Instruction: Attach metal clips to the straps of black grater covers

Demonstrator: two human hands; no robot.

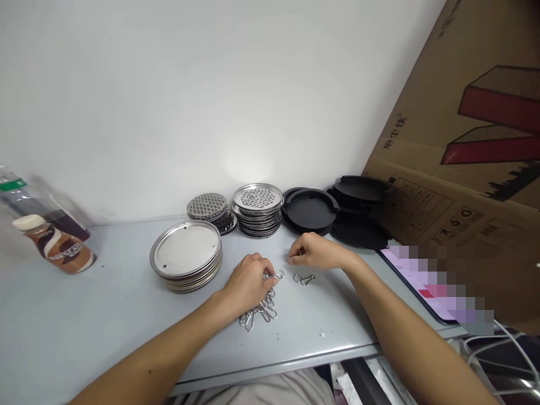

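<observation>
My left hand pinches a small metal snap hook between thumb and forefinger, just above the table. A wire ring shows at the hook's right end. Below that hand lies a loose pile of similar silver snap hooks, partly covered by the fingers. To the right, my right hand hovers with its fingers curled together and pointing left; whether anything is between the fingertips is hidden. A single snap hook with a ring rests on the table just below the right hand.
Behind the hands stand a stack of round metal trays, perforated discs, grater-like metal discs and black round holders. Bottles are at left. A tablet-like screen and a large cardboard box are at right.
</observation>
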